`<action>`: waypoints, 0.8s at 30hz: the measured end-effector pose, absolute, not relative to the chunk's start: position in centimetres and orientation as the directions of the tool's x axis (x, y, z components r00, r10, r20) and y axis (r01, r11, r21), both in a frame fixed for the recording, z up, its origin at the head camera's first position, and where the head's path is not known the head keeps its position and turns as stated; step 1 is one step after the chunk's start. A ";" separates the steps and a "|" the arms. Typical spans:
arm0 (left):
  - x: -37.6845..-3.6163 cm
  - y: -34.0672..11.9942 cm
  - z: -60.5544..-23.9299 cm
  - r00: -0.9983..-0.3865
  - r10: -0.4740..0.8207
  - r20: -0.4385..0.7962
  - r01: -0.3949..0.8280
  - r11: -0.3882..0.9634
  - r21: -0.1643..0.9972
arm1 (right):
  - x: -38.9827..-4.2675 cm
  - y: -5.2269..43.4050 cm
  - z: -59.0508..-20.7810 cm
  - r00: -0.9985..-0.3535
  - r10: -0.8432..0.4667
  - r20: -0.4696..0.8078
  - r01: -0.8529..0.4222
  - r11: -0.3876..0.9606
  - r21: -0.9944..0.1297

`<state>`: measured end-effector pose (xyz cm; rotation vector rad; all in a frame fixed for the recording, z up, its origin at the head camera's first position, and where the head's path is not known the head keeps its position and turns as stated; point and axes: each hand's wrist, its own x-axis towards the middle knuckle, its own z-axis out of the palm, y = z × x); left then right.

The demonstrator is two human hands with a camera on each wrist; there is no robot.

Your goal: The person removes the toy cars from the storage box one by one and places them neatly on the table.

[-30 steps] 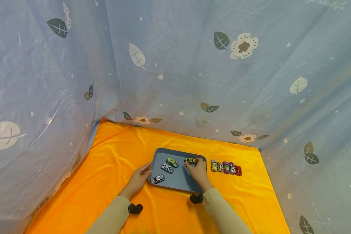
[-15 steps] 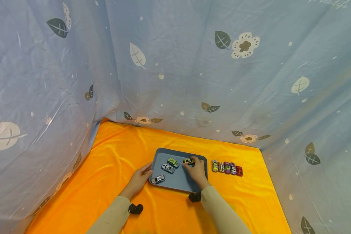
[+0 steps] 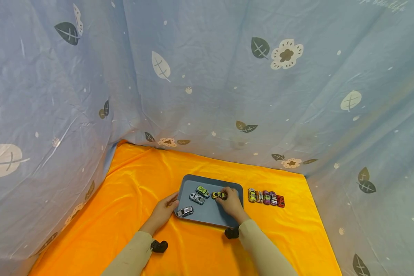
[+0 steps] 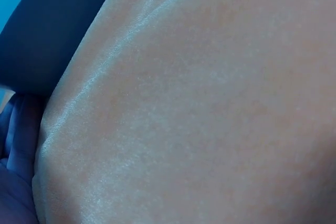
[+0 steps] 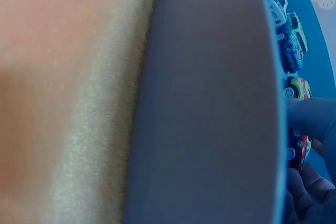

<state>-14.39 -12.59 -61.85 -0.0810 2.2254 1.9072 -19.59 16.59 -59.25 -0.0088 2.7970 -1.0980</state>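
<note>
A grey-blue tray (image 3: 212, 215) lies on the orange cloth. My right hand (image 3: 232, 202) reaches into it and pinches a small yellow toy car (image 3: 219, 195) near the tray's middle. Three more cars stand in the tray: a green one (image 3: 202, 191), a white one (image 3: 196, 198) and a silver one (image 3: 185, 211). My left hand (image 3: 165, 209) holds the tray's left rim with the thumb on top. The right wrist view shows the tray floor (image 5: 210, 103) close up and fingertips (image 5: 310, 116) against a small car (image 5: 298, 149). The left wrist view is a blur of fabric.
A row of several toy cars (image 3: 266, 197) is lined up on the orange cloth (image 3: 134, 191) just right of the tray. Blue patterned sheets (image 3: 207, 84) hang close behind and on both sides. Black wrist mounts (image 3: 158, 246) sit at both sleeves.
My right hand has slid the yellow car from the tray's far right corner leftward and nearer to me, toward the tray's middle. The left hand has stayed on the rim.
</note>
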 end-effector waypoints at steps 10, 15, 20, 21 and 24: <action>-14.2 -12.5 -61.4 -0.973 0.100 -0.208 -0.191 0.154 0.969 | -19.2 16.7 -59.1 -0.986 -0.128 -0.108 -0.029 0.765 -0.644; -14.4 -12.5 -61.4 -0.973 0.092 -0.210 -0.195 0.156 0.968 | -18.8 16.8 -58.4 -0.987 -0.119 -0.110 -0.022 0.773 -0.634; -14.5 -12.4 -61.6 -0.974 0.078 -0.213 -0.196 0.185 0.963 | -18.4 17.4 -56.7 -0.993 -0.077 -0.089 0.006 0.725 -0.689; -14.5 -12.5 -61.6 -0.974 0.078 -0.212 -0.194 0.188 0.963 | -18.4 17.7 -56.4 -0.995 -0.067 -0.077 0.005 0.715 -0.699; -14.5 -12.5 -61.6 -0.973 0.077 -0.217 -0.200 0.185 0.962 | -18.2 18.6 -55.3 -0.999 -0.018 -0.040 0.017 0.680 -0.733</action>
